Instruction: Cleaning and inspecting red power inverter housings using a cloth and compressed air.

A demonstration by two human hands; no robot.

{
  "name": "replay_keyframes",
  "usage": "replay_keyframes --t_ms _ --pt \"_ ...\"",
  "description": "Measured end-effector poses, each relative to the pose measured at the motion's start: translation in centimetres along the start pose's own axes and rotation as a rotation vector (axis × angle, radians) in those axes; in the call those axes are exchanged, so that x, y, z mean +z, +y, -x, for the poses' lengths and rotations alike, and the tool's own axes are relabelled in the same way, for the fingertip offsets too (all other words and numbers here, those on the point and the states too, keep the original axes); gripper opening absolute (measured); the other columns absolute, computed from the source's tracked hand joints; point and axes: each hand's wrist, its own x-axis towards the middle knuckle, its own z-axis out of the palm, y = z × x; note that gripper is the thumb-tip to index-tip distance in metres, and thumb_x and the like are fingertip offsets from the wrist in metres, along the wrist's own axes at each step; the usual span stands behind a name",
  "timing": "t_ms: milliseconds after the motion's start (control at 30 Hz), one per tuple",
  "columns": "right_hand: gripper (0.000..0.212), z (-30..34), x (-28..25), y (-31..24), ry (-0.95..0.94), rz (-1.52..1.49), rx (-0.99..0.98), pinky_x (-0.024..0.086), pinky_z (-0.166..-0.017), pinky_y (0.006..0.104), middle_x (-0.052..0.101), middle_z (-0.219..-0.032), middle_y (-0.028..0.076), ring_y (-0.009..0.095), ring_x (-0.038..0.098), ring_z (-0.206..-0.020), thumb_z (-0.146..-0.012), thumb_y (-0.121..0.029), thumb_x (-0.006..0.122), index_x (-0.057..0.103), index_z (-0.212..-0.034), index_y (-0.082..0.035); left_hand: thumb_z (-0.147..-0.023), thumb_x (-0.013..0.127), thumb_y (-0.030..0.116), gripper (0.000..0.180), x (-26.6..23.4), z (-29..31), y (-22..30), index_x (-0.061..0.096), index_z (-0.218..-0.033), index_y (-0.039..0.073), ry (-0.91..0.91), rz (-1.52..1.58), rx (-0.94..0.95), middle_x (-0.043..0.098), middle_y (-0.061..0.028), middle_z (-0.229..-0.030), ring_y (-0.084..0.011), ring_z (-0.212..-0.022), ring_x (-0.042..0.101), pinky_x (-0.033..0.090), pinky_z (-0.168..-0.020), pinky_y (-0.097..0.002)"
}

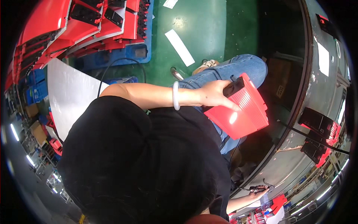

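Observation:
My left hand [216, 93], with a pale bangle at the wrist, grips a red plastic housing [246, 117] above my lap. The housing has ribbed sides and a black end panel [234, 87]. My thumb lies on its smooth red face, and the other fingers are partly hidden behind the black end. Far to the lower right, my right hand [260, 193] is closed round a small dark object [255, 189] with a black cord, over the workbench. It is too small to name.
Along the right runs a grey workbench [289, 164] with black-and-red units [317, 123] on it. Red housings [89, 33] are stacked on a blue pallet [145, 52] at the upper left. A white board [71, 93] stands left. A white strip [179, 47] lies on the green floor.

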Motion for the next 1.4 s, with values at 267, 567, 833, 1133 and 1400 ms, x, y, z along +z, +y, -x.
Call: replay_keyframes --t_ms 267,567,833,1133,1400 --pt "0.023 -0.4 -0.8 3.3 0.573 0.191 0.009 0.050 -0.077 0.0306 0.067 -0.094 0.012 0.022 0.064 -0.085 -0.089 -0.017 0.060 0.062 -0.094 0.005 -0.069 0.084 0.025 0.061 -0.2 0.7 0.8 0.054 -0.116 0.000 -0.018 0.031 -0.040 0.063 -0.0075 -0.111 -0.0163 -0.104 0.059 0.045 -0.093 -0.0292" --pt "0.024 -0.4 1.1 4.0 0.881 0.283 -0.328 0.047 -0.063 0.0261 0.063 -0.081 0.008 0.014 0.056 -0.068 -0.098 -0.020 0.054 0.063 -0.097 0.002 -0.069 0.084 0.023 0.065 0.7 0.1 1.5 0.052 -0.120 -0.002 -0.079 -0.067 0.003 0.062 -0.0090 -0.114 -0.0172 -0.105 0.058 0.044 -0.094 -0.0303" --pt "0.052 0.1 17.6 -6.5 -0.145 -0.431 -0.280 0.039 -0.060 0.0211 0.060 -0.116 0.005 0.006 0.043 -0.064 -0.097 -0.037 0.046 0.044 -0.136 -0.002 -0.074 0.079 0.014 0.076 -0.4 0.5 2.2 0.039 -0.135 -0.005 -0.113 0.074 -0.018 0.053 -0.0131 -0.129 -0.0192 -0.118 0.052 0.042 -0.101 -0.0325" --pt "0.049 -2.3 20.1 -11.7 -0.012 -1.369 -0.065 0.037 -0.072 0.0233 0.037 -0.091 0.001 0.012 0.038 -0.080 -0.055 0.005 0.052 0.043 -0.101 -0.010 -0.076 0.076 0.009 0.058 -1.9 -1.1 3.2 0.048 -0.125 -0.003 0.051 0.075 0.148 0.059 -0.0131 -0.120 -0.0211 -0.109 0.058 0.047 -0.097 -0.0347" --pt "0.028 -3.7 23.0 -10.1 -0.210 -1.431 0.205 0.053 -0.085 0.0349 0.053 -0.101 0.011 0.030 0.063 -0.100 -0.082 0.009 0.040 0.048 -0.105 -0.004 -0.085 0.066 0.024 0.052 -4.2 -4.4 2.4 0.048 -0.127 0.000 0.224 0.181 0.118 0.058 -0.0101 -0.121 -0.0208 -0.107 0.059 0.048 -0.091 -0.0318"
